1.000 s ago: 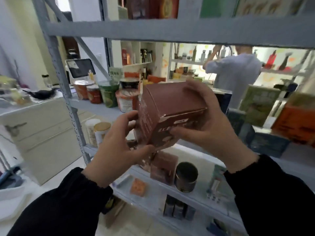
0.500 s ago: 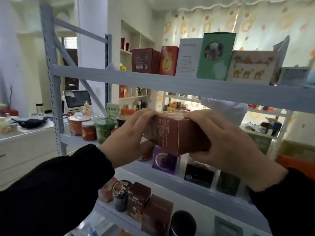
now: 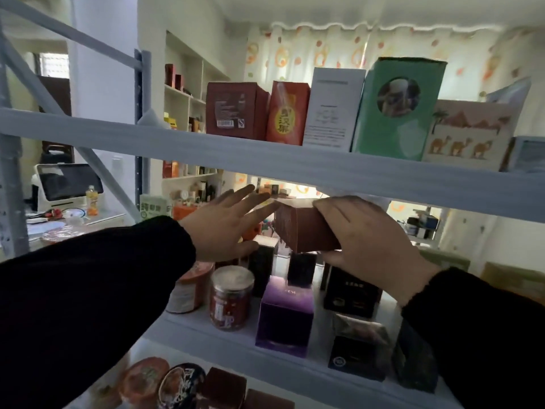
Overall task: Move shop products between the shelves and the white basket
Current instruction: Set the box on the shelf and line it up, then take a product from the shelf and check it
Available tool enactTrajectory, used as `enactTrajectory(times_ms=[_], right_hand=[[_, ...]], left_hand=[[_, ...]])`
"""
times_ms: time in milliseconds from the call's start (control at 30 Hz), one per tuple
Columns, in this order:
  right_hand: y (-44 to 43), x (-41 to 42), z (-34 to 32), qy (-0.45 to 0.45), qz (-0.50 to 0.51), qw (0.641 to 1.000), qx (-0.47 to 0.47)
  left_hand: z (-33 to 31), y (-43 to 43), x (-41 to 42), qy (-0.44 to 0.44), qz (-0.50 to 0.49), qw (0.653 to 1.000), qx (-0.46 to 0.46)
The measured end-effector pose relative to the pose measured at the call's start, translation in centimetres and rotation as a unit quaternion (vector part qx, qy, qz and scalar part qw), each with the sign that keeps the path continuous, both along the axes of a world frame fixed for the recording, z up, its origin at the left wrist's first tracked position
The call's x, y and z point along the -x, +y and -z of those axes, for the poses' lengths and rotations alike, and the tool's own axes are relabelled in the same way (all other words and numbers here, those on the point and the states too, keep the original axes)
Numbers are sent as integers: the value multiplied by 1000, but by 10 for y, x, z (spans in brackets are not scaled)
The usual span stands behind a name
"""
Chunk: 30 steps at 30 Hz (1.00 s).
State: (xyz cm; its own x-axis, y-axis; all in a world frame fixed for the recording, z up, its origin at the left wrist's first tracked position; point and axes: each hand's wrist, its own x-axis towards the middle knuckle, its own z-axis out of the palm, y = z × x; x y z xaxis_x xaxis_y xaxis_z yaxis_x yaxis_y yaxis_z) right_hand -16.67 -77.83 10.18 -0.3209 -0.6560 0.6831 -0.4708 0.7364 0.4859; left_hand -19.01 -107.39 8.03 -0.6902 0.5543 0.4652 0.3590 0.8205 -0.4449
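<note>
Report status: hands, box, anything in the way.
Right hand grips brown box, held below upper shelf beam. Left hand open beside it. Purple box, black boxes directly below.

This is a small shop. Grey metal shelving [image 3: 265, 160] fills the view, stocked with packaged goods: a green carton [image 3: 395, 113] at one o'clock, a purple box [image 3: 286, 314] and a sealed jar [image 3: 231, 299] at six. At nine o'clock a checkout screen [image 3: 69, 183] stands on a counter [image 3: 97, 216]. Wall shelves [image 3: 188, 98] at eleven hold more bottles and cartons.
</note>
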Motion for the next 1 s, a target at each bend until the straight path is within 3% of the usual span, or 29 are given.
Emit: enactTrajectory(times_ms=[267, 467, 767, 1000], right_hand=[[-39, 68, -4, -79, 94, 992, -40], [-60, 119, -7, -196, 129, 972, 10], [-85, 183, -5, -368, 199, 908, 14], [-94, 210, 9, -392, 235, 889, -9]], left_hand=[[0, -27, 74, -52, 51, 997, 24], [-5, -44, 120, -100, 34, 990, 88], [-1, -55, 197, -201, 31, 977, 59], [9, -39, 228, -224, -28, 971, 83]])
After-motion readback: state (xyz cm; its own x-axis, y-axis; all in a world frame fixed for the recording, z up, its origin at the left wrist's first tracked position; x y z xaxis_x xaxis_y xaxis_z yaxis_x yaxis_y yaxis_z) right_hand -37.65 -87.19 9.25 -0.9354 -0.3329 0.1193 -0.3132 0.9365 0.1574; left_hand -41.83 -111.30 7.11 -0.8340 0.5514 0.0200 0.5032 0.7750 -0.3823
